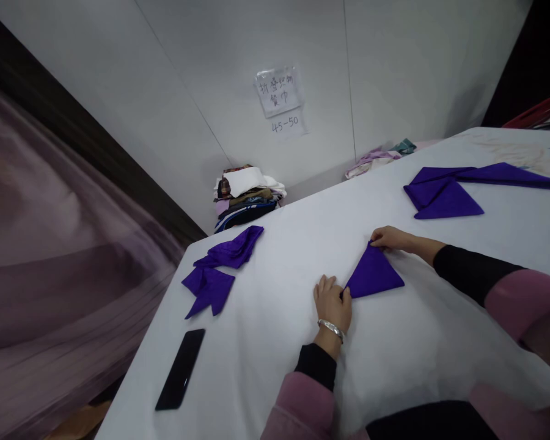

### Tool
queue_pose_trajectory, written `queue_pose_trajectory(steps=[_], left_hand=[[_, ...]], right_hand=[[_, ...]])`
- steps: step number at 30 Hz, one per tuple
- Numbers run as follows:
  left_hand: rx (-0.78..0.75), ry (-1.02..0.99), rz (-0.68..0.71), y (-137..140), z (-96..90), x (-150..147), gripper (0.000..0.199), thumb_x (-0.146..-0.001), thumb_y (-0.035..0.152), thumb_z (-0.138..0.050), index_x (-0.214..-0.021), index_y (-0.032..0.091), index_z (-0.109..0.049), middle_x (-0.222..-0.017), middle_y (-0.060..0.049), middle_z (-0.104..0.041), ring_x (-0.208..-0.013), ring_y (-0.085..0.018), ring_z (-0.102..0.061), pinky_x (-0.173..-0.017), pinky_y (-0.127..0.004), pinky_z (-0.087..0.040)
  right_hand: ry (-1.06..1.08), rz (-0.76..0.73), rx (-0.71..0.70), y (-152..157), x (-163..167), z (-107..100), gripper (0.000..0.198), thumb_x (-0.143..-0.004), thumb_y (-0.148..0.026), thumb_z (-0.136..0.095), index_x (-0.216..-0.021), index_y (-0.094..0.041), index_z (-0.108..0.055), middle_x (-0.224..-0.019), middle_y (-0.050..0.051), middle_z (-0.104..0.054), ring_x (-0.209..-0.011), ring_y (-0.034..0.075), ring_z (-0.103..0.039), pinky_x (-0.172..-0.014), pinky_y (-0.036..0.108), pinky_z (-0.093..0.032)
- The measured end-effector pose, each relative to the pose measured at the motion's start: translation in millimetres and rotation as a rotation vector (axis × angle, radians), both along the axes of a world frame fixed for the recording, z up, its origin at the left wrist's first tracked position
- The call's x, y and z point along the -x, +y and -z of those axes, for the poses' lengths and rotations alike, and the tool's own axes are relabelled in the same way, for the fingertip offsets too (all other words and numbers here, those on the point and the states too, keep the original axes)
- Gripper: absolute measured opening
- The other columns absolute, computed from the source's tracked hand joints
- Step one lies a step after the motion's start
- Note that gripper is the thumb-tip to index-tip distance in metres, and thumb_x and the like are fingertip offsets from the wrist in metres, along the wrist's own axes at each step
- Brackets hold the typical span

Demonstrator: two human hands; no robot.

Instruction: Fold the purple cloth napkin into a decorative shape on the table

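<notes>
A purple cloth napkin (376,272), folded into a triangle, lies on the white-covered table (279,342) between my hands. My left hand (333,302), with a silver bangle at the wrist, pinches its left corner between thumb and finger. At the top corner, my right hand (389,238) grips the cloth with its fingertips closed. Another folded purple napkin (444,195), with a long strip stretching right, rests beyond my right hand. Off to the left lie two more folded purple napkins, an upper one (233,249) and a lower one (209,288).
A black phone (180,370) lies near the table's left edge. Behind the table, a stack of folded cloths (247,195) and a loose pile of fabric (376,160) sit by the wall. Handwritten paper signs (278,91) hang there. A sheer pinkish curtain (73,263) hangs at left.
</notes>
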State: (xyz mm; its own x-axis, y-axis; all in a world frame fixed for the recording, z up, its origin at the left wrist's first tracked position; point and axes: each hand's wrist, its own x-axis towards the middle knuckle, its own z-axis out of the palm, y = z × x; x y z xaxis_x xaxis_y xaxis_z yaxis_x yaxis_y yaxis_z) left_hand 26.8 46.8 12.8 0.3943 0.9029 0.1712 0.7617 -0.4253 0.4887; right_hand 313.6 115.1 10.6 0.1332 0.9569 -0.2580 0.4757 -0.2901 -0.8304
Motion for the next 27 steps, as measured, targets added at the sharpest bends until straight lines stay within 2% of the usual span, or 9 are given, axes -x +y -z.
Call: queue_pose_trajectory(steps=[8, 15, 22, 27], left_hand=[[-0.016, 0.021, 0.007, -0.7, 0.6, 0.3, 0.021, -0.088, 0.028, -0.049, -0.077, 0.022, -0.066, -0.124, -0.005, -0.061, -0.131, -0.026, -0.038, -0.110, -0.051, -0.028], [-0.019, 0.053, 0.010, -0.8, -0.7, 0.4, 0.017, -0.087, 0.028, -0.050, -0.080, 0.021, -0.065, -0.126, -0.005, -0.060, -0.133, -0.027, -0.036, -0.110, -0.052, -0.027], [-0.004, 0.044, -0.012, -2.0, -1.0, 2.7, 0.018, -0.087, 0.029, -0.051, -0.078, 0.021, -0.064, -0.127, -0.006, -0.059, -0.133, -0.027, -0.036, -0.110, -0.052, -0.027], [0.016, 0.030, -0.029, -2.5, -1.5, 5.1, 0.025, -0.090, 0.028, -0.045, -0.077, 0.020, -0.065, -0.127, -0.005, -0.060, -0.132, -0.026, -0.038, -0.109, -0.051, -0.028]], right_hand=[[-0.075, -0.023, -0.064, 6.3, 1.9, -0.8, 0.015, -0.062, -0.030, -0.070, -0.070, -0.019, -0.063, -0.054, -0.002, -0.059, -0.053, 0.013, -0.057, -0.053, 0.025, -0.046], [-0.188, -0.032, -0.070, 10.7, 2.5, 5.0, 0.015, -0.064, -0.029, -0.068, -0.074, -0.019, -0.063, -0.054, -0.002, -0.060, -0.052, 0.014, -0.057, -0.052, 0.025, -0.045], [-0.377, 0.025, -0.139, 10.5, 1.7, 10.6, 0.014, -0.063, -0.029, -0.068, -0.074, -0.021, -0.062, -0.070, 0.001, -0.064, -0.073, 0.018, -0.060, -0.063, 0.026, -0.043], [-0.442, 0.021, -0.147, 9.3, -0.5, 11.8, 0.013, -0.064, -0.033, -0.067, -0.065, -0.022, -0.059, -0.067, 0.000, -0.063, -0.070, 0.017, -0.057, -0.060, 0.025, -0.039]])
